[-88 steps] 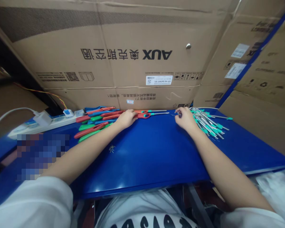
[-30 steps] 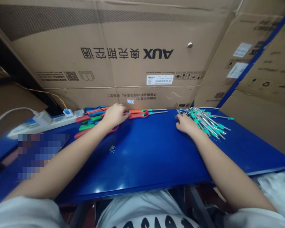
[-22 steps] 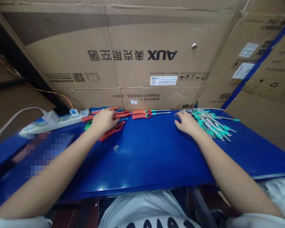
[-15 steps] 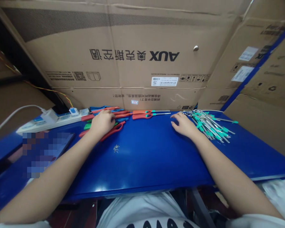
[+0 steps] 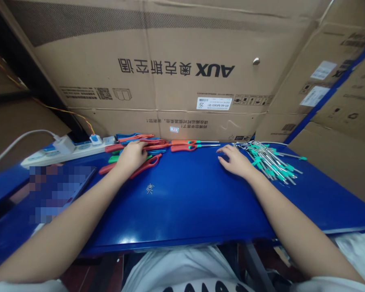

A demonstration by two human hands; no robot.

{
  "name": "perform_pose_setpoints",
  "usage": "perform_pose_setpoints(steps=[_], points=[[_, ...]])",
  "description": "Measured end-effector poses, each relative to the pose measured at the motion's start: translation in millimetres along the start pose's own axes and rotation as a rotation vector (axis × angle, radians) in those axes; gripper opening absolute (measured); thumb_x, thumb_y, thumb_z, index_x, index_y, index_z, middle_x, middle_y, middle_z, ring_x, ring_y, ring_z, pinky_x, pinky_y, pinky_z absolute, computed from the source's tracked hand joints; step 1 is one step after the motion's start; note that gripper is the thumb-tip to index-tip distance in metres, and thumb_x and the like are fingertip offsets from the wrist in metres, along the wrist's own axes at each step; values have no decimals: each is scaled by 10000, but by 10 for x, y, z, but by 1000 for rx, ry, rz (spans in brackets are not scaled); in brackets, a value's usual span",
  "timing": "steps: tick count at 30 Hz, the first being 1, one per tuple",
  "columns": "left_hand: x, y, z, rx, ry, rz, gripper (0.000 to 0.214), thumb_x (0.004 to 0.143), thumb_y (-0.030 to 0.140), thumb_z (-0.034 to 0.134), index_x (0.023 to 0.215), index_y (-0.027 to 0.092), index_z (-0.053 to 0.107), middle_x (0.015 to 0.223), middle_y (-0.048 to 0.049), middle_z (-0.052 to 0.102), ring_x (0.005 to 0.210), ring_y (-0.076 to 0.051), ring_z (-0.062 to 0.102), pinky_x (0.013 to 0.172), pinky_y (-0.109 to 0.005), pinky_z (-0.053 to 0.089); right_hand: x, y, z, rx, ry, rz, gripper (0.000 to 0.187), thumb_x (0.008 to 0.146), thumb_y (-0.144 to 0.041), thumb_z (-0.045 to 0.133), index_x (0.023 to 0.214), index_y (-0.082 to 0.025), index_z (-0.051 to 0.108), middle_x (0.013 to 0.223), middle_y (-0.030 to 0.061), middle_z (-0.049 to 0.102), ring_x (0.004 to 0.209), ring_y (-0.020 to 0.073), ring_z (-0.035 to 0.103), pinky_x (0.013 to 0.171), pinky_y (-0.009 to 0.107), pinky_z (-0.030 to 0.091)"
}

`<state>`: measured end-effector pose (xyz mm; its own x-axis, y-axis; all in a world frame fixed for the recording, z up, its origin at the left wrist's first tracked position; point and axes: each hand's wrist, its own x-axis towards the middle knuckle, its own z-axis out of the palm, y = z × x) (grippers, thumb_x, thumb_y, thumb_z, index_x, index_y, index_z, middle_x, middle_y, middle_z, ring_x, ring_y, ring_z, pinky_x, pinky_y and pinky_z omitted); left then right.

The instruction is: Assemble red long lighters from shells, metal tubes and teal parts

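Observation:
My left hand (image 5: 133, 157) lies over a pile of lighter handles (image 5: 154, 161) in red, blue and green. Its fingers are loosely bent and apart; part of them and the handles beneath are hidden. My right hand (image 5: 235, 160) rests on the blue table, fingers spread with nothing in them. Just right of it is a heap of metal lighter tubes (image 5: 275, 162) with green ends. Between the hands, toward the back, two long-necked lighters (image 5: 182, 148) with orange-red handles and metal tubes lie side by side.
Small metal pins or screws (image 5: 150, 188) lie on the blue table (image 5: 188, 207). A power strip (image 5: 76, 153) with plugs and a dark tablet-like device (image 5: 83, 178) are at left. Cardboard (image 5: 176, 36) walls the back and right side.
The view has shifted slightly. Both hands stay in the same places, and nothing on the table has visibly moved.

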<state>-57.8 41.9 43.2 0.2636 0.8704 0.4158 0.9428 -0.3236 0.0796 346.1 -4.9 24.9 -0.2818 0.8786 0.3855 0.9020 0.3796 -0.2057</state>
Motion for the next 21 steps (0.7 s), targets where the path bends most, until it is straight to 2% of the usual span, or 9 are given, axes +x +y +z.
perform_pose_setpoints(steps=[6,10,15,21], points=[[36,-81,2,0,-17,-7,391,863,202,440,1057,124,770,1127,-169,755,1117,-336,682,990,-409,527,0,-35,-2,17,-24,7,293,927,-292,517,1162,-184,656,1192,131,645,1064,289,635,959,469,542],[50,-99,0,-13,-37,9,402,867,212,435,1091,129,759,1163,-163,747,1114,-325,686,974,-391,530,2,-59,-12,15,-31,9,294,930,-295,516,1163,-185,656,1203,128,641,1054,280,638,953,451,543],[66,-113,13,-19,-67,11,362,881,267,466,1048,138,761,1100,-155,763,1057,-315,702,944,-379,535,1,-62,-11,22,-42,1,292,931,-290,513,1165,-183,651,1201,125,640,1050,272,638,956,441,540],[42,-110,-18,-8,-70,-11,356,940,310,452,1100,177,741,1172,-135,748,1118,-306,681,947,-381,528,0,-44,3,19,-32,-22,273,929,-294,519,1150,-209,653,1191,118,641,1039,264,640,952,440,538]])
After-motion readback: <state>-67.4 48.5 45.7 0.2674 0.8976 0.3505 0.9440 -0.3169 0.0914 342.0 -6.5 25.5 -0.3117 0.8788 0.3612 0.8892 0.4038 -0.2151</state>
